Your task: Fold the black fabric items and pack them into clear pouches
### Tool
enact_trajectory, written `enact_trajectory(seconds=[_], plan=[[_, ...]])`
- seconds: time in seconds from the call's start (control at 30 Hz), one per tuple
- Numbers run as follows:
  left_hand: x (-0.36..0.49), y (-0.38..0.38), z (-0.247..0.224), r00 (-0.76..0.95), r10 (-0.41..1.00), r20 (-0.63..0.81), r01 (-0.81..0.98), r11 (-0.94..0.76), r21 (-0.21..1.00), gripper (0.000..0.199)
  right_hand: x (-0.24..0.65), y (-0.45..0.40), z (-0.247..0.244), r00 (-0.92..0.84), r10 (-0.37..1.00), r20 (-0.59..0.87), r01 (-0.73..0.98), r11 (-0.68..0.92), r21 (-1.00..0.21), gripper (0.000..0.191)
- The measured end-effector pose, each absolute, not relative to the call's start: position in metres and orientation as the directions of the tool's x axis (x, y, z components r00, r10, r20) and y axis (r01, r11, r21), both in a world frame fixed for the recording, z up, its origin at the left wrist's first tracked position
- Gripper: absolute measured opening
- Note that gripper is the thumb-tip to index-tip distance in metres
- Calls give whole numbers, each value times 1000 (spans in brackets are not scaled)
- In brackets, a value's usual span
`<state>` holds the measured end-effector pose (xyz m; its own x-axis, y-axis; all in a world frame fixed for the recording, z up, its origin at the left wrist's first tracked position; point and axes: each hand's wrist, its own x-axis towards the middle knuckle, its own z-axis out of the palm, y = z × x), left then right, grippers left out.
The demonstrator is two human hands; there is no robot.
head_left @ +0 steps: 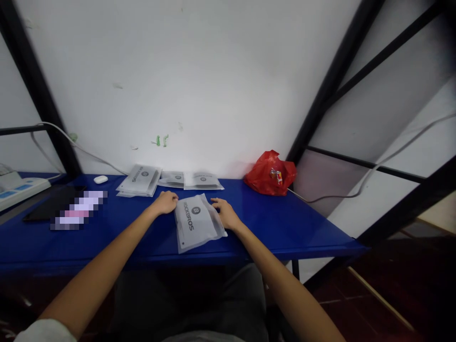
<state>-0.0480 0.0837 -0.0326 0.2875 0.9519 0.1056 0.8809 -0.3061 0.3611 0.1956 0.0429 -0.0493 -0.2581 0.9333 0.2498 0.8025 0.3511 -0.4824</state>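
A frosted ROCKBROS bag (197,223) lies at a slant on the blue table, near its front edge. My left hand (166,203) is at the bag's upper left corner, its fingers closed on that edge. Beside the bag's right edge is my right hand (225,213), thumb and fingers apart, with nothing seen between them. Behind, against the wall, lie a stack of similar bags (139,180) on the left and two flatter bags, one in the middle (172,179) and one to its right (203,180).
A crumpled red plastic bag (270,175) sits at the back right of the blue table (285,228). On the left are a white earphone case (100,179), a dark tablet (53,204), a blurred-out object (79,210) and a power strip (24,190). Black metal posts frame the table.
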Motion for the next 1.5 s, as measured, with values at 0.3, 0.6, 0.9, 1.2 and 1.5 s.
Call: enact_trajectory(seconds=[0.3, 0.6, 0.9, 1.2, 1.5], plan=[[-62, 66, -34, 269, 961, 66, 884, -273, 380, 21, 181, 37, -43, -358, 904, 233, 748, 427, -508, 22], [-92, 32, -30, 156, 982, 106, 965, -174, 195, 18, 187, 32, -38, -279, 934, 223, 761, 357, -541, 17], [-125, 43, -7, 177, 952, 251, 982, -152, -115, 30, 247, 34, -40, -94, 967, 238, 840, 205, -503, 25], [-30, 2, -12, 467, 871, 151, 881, -474, 10, 38, 254, 34, -46, -67, 965, 253, 823, 197, -532, 26], [-39, -22, -17, 338, 941, 29, 937, -334, -107, 22, 253, 32, -48, -48, 964, 262, 816, 189, -547, 28]])
